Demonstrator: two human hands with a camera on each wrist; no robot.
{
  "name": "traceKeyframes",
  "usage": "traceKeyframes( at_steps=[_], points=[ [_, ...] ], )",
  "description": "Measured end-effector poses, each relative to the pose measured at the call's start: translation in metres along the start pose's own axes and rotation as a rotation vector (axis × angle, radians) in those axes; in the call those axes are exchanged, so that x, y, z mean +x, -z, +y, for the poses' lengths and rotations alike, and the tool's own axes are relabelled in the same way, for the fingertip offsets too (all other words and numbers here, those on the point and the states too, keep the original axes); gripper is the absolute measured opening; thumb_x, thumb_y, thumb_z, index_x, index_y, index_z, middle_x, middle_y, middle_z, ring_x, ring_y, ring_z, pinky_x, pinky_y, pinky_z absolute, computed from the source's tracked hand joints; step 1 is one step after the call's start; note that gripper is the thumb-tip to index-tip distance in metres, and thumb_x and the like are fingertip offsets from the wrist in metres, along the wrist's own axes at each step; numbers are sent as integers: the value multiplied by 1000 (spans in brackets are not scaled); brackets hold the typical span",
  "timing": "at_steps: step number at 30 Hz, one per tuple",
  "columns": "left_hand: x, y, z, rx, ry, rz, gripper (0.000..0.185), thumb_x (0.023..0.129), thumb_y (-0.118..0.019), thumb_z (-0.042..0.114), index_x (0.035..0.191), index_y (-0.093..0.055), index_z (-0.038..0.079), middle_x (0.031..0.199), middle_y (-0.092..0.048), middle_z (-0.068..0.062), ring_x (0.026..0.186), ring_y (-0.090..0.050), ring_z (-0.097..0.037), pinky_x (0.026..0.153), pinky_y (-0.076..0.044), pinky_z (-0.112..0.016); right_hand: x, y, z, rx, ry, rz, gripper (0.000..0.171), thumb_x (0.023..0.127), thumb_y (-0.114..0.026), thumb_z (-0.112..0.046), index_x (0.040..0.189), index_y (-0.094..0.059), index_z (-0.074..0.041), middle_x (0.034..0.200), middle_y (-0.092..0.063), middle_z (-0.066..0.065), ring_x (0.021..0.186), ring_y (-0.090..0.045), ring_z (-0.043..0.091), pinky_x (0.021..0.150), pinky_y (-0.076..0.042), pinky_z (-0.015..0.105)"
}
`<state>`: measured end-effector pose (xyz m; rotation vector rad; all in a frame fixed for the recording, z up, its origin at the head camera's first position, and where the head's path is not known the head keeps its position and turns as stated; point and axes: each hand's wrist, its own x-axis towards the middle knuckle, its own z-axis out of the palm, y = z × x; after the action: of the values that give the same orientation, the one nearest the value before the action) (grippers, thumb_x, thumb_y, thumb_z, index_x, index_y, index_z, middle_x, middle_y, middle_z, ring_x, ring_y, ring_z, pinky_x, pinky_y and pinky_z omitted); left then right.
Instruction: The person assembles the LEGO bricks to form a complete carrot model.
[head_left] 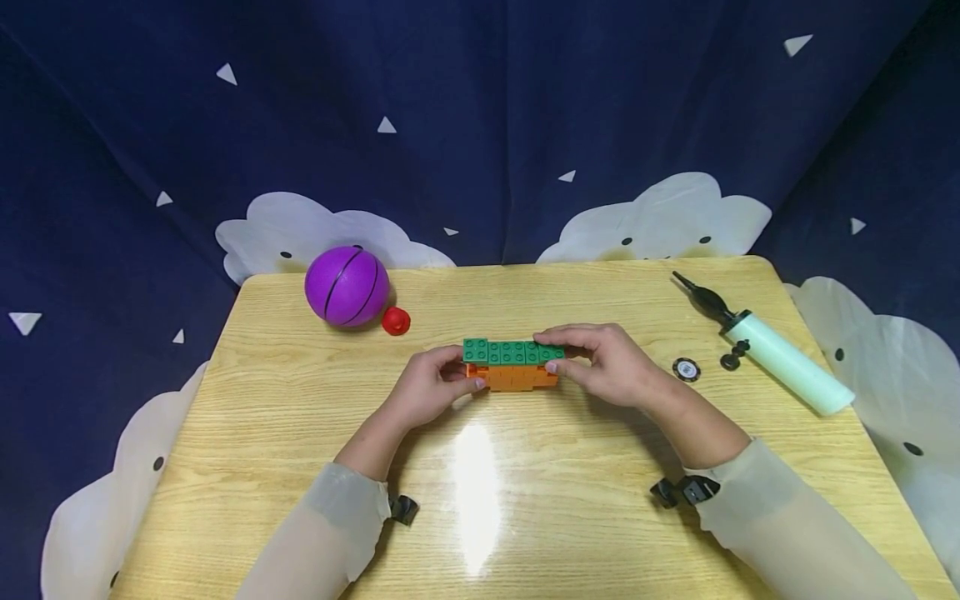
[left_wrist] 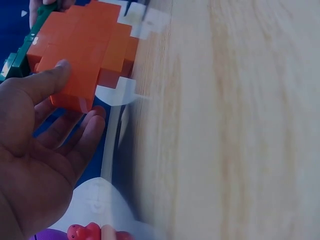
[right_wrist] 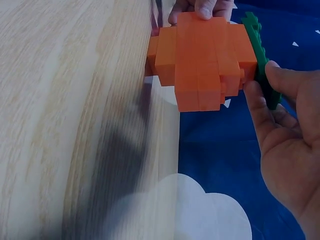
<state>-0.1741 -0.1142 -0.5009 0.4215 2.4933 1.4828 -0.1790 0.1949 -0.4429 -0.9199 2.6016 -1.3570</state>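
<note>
Just above the wooden surface (head_left: pixel 525 517), both hands, left hand (head_left: pixel 429 390) and right hand (head_left: pixel 611 362), clamp the ends of an orange-and-green brick block (head_left: pixel 512 365)

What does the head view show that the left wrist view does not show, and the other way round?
Only the head view shows the green bricks' studded top, the right hand, the air pump and the black disc. Only the left wrist view shows the left hand's palm and the orange bricks' smooth stepped face. Both show the brick block, the left hand, the purple ball and the wooden table.
</note>
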Motion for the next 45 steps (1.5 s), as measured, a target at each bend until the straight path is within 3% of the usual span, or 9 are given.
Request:
traceKeyframes(
  at_steps=[12,20,23,27,33,36,40,42,45],
  points=[
    [0,0,2,-4,18,20,34,86,-88,20,118,-77,20,99,-74,5,88,-69,-14,81,-59,-33,6,3,-13,-181,55,-34,37,95,-78,-18,131,-73,-13,128,-72,5,117,-69,24,89,-59,42],
    [1,-1,2,8,6,14,35,86,-88,24,119,-77,21,100,-74,6,87,-70,-12,79,-59,-32,4,2,-9,-144,47,-16,36,93,-79,-15,129,-73,-15,127,-72,0,103,-69,13,83,-59,38],
    [1,-1,1,4,4,8,37,86,-87,24,122,-76,22,103,-74,5,89,-70,-12,82,-59,-31,1,-2,-4,-127,56,-10,44,93,-80,-15,135,-69,-16,131,-70,0,102,-67,14,81,-59,38],
    [1,-1,1,8,-11,-2,38,88,-86,23,124,-74,21,105,-73,3,92,-70,-13,84,-59,-31,-4,-6,3,-117,18,-15,64,92,-81,-18,150,-55,-16,144,-62,3,115,-63,19,88,-58,42],
    [1,-2,1,21,-15,-7,37,89,-85,23,124,-74,20,105,-73,2,93,-70,-13,85,-59,-30,-9,-11,14,-124,-91,-27,70,91,-82,-24,153,-50,-17,138,-63,5,102,-65,29,84,-56,49],
    [0,-2,1,21,-12,-7,36,89,-85,22,122,-73,19,105,-72,1,93,-70,-13,85,-59,-30,-11,-15,20,-116,-130,-30,67,90,-84,-26,150,-55,-17,124,-66,4,98,-67,32,82,-57,46],
    [-1,-2,1,7,-6,-5,34,89,-85,21,120,-74,17,104,-72,1,93,-71,-14,84,-60,-30,-14,-20,27,-100,-131,-23,39,88,-85,-21,121,-66,-12,104,-65,8,85,-64,30,71,-54,38],
    [-1,-2,1,-1,-3,-3,34,89,-85,21,120,-73,17,105,-72,1,93,-71,-14,84,-60,-29,-15,-23,30,-108,-128,-18,26,88,-85,-19,102,-64,-12,95,-62,9,79,-59,27,65,-49,34],
    [-1,-3,0,-8,-3,-2,35,88,-85,21,121,-73,17,106,-72,1,94,-71,-13,85,-60,-29,-17,-26,30,-120,-145,-11,28,89,-84,-16,87,-57,-10,88,-60,7,74,-56,21,62,-46,30]
  ],
)
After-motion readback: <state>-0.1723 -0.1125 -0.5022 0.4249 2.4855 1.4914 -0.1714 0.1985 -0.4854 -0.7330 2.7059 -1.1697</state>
